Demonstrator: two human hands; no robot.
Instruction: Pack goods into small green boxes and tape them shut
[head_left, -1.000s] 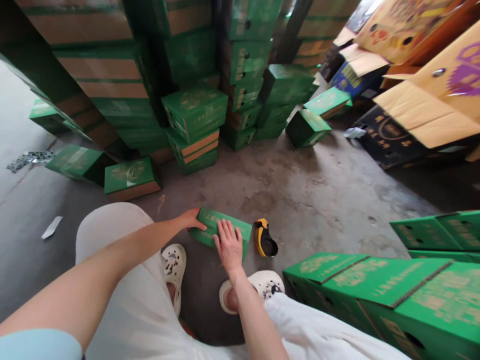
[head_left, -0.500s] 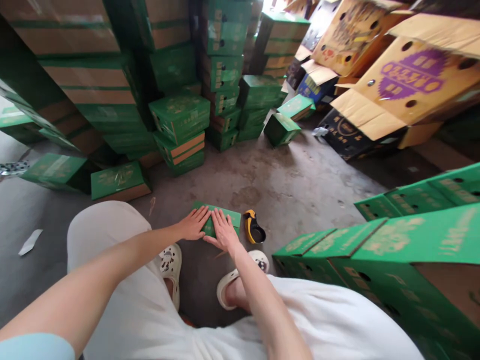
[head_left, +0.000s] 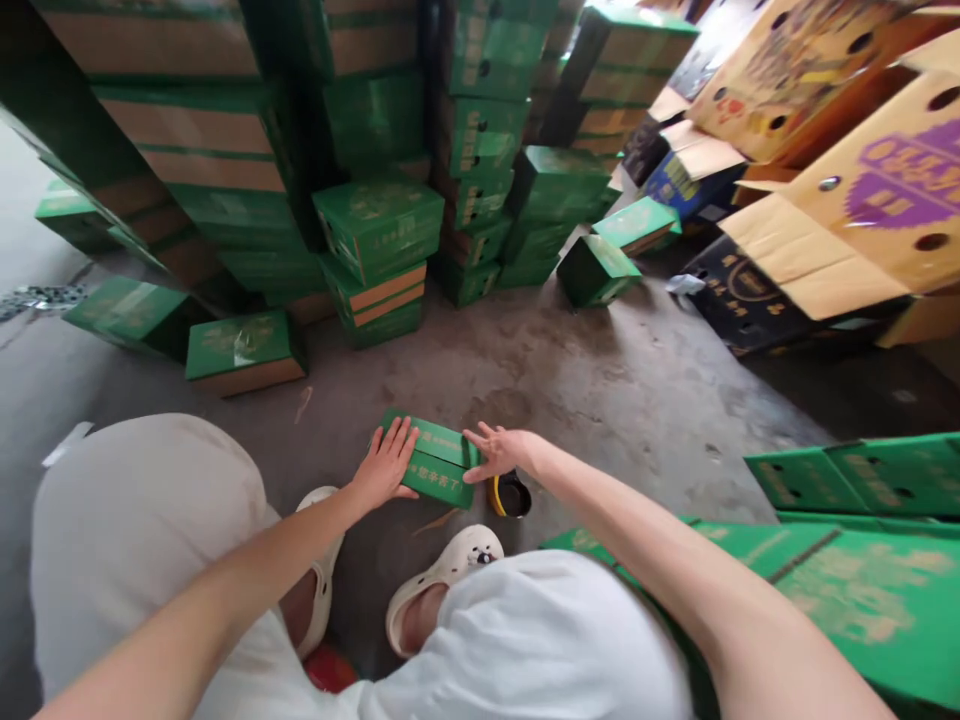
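Observation:
On the floor in front of my feet lies a green cardboard box [head_left: 441, 468] with pale printed characters and a seam along its top. My left hand [head_left: 385, 464] rests flat on its left end, fingers stretched out. At the right end, the spread fingers of my right hand [head_left: 498, 452] touch the box's edge. Just beside that hand, partly hidden under it, is a yellow and black tape dispenser [head_left: 513, 496] on the floor.
Tall stacks of green boxes [head_left: 379, 225] stand ahead. Green cartons [head_left: 870, 580] line the right side, and open black and tan cartons [head_left: 780, 285] are piled at the far right. My white clogs [head_left: 450, 575] flank the near floor.
My hands were side by side on the box's top; now they are apart at its two ends. My right hand moved right. The view has turned slightly left.

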